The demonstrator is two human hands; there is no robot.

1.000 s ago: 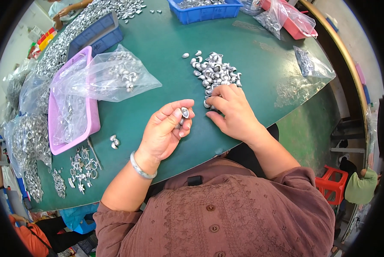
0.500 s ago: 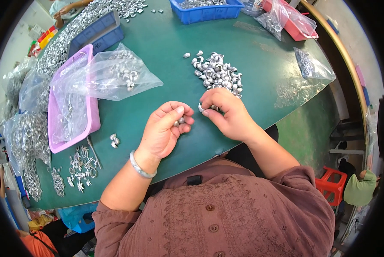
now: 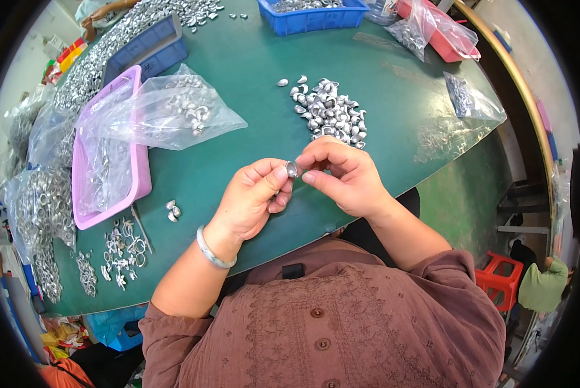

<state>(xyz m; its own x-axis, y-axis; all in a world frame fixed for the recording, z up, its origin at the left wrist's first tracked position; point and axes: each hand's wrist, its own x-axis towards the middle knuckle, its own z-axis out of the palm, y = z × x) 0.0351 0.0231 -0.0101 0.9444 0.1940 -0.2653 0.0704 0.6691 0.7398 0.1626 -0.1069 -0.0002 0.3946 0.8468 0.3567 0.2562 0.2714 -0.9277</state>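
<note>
My left hand (image 3: 254, 194) is closed, pinching a small rounded silver metal piece (image 3: 292, 169) between thumb and finger. Its curled lower fingers partly hide whatever else is in the palm. Right beside that piece are the fingertips of my right hand (image 3: 345, 174), thumb and forefinger bent toward it; whether they touch it is hard to see. The right hand's other fingers are curled, and what they hold is hidden. Just beyond my hands lies a heap of similar curved silver pieces (image 3: 332, 110) on the green table (image 3: 251, 71).
A pink basket (image 3: 144, 174) with a clear bag of metal parts (image 3: 196, 113) stands at left. Loose parts (image 3: 125, 249) and two or three silver pieces (image 3: 173, 211) lie nearer. Blue bins (image 3: 312, 22) and a red tray (image 3: 454, 42) are farther off. A red stool (image 3: 500, 278) stands at right.
The curved silver piece pinched in my right fingertips before is no longer there; a silver piece now shows in my left fingertips. Both hands have come closer together.
</note>
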